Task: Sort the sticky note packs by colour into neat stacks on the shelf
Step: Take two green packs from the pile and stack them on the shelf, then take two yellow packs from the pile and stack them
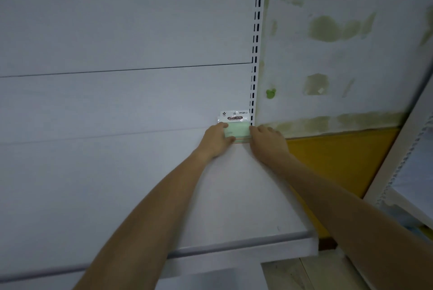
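Left arm: bare, stretched forward, forearm angled rightward. Left hand: back up, fingers and thumb curled round the left end of the green sticky note pack. Right arm: bare, stretched forward, angled leftward. Right hand: knuckles up, fingertips at the pack's right end; grip unclear.

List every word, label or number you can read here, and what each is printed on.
"STICKY NOTE": dark banner on the white header card of the green sticky note pack, at the shelf's back right corner.
Small print above and below the banner: too small to read.
Logo at the card's top left: blurred.
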A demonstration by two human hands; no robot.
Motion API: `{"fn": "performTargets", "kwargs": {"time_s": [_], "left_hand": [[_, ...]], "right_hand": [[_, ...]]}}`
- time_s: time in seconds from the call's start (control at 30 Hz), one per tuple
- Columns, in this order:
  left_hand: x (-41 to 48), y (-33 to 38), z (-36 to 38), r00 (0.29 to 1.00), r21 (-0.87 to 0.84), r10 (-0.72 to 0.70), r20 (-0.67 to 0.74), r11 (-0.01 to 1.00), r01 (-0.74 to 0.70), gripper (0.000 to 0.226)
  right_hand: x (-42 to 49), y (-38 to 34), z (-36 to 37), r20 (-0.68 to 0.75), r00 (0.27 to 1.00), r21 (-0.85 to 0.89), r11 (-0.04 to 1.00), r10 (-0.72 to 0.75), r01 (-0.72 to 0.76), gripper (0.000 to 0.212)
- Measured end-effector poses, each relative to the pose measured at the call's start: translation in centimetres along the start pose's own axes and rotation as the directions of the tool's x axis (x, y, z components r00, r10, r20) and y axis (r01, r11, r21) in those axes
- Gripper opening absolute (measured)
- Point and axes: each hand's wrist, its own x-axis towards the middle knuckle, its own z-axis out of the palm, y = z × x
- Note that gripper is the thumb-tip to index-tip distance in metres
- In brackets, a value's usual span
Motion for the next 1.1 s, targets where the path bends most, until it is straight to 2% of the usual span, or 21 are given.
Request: {"fn": "performTargets", "kwargs": {"time_s": [0.07,0.13,0.2,0.33,0.47,0.63,0.73,0.87,0.97,1.1], "left_hand": [[-0.6,-1.2,-1.6,1.0,0.066,0.023,0.004,0.998,-0.023,0.054],[-1.8,-3.3,-4.3,0.999,0.183,0.045,0.001,0.982,-0.045,0.052],[-3.5,-5.9,-7.6,1.0,0.319,0.027,-0.007,0.947,-0.024,0.05],[-8.7,-11.8,-15.3,0.998,0.519,-0.034,-0.057,0.852,0.059,0.049],[-16.2,-18.5,-23.8,0.979,0.593,-0.139,-0.15,0.779,0.202,0.049],[-26.2,-27.6,-33.9,0.911,0.592,-0.255,-0.323,0.697,0.405,0.048],[-31.3,-32.4,-38.8,0.855,0.549,-0.33,-0.4,0.661,0.512,0.047],[-35.7,-37.9,-43.8,0.788,0.506,-0.396,-0.472,0.611,0.61,0.047],[-37.0,-41.8,-46.8,0.745,0.463,-0.427,-0.512,0.593,0.659,0.046],[-36.2,-46.4,-50.2,0.747,0.476,-0.411,-0.522,0.586,0.655,0.046]], "right_hand": [[0.1,-0.5,-0.6,-0.082,0.994,-0.062,0.996,-0.068,0.063,0.04],[0.4,-1.9,-1.4,-0.101,0.987,-0.095,0.989,-0.123,0.113,0.043],[0.2,-5.4,-2.3,-0.033,0.976,-0.045,0.976,-0.214,0.212,0.039],[-0.4,-15.2,-2.6,-0.083,0.918,0.028,0.919,-0.389,0.392,0.04],[-1.8,-27.7,-2.5,-0.051,0.85,0.063,0.848,-0.524,0.527,0.041],[-4.7,-43.8,-3.6,-0.011,0.717,0.149,0.708,-0.697,0.69,0.043],[-5.7,-51.5,-4.1,-0.01,0.676,0.268,0.65,-0.736,0.711,0.043],[-5.1,-59.2,-3.9,0.0,0.679,0.375,0.629,-0.734,0.681,0.043],[-3.3,-63.9,-3.1,0.043,0.716,0.427,0.661,-0.696,0.617,0.044],[-0.1,-69.4,-0.9,0.156,0.806,0.423,0.776,-0.571,0.468,0.058]]}}
